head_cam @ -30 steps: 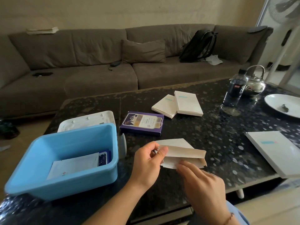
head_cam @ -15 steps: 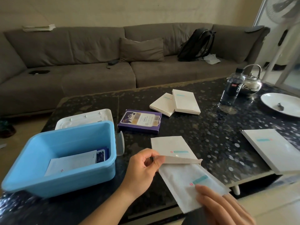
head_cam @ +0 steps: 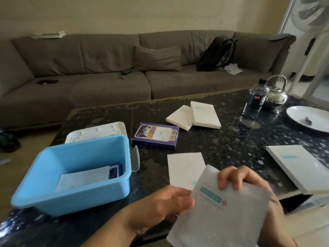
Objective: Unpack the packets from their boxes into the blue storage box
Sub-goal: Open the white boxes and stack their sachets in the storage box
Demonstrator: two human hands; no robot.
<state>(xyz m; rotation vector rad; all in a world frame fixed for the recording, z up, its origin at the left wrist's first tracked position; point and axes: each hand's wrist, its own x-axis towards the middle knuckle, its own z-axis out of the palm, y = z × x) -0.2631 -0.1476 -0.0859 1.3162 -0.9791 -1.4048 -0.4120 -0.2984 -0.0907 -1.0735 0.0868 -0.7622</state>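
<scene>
Head view: the right hand (head_cam: 249, 189) holds a white packet (head_cam: 219, 211) raised over the table's near edge, fingers curled over its top. Blurred, the left hand (head_cam: 169, 202) seems to pinch its left edge. Blue storage box (head_cam: 44, 196) sits left.

Bottle (head_cam: 253, 102), kettle (head_cam: 276, 96), plate (head_cam: 302, 114)
</scene>
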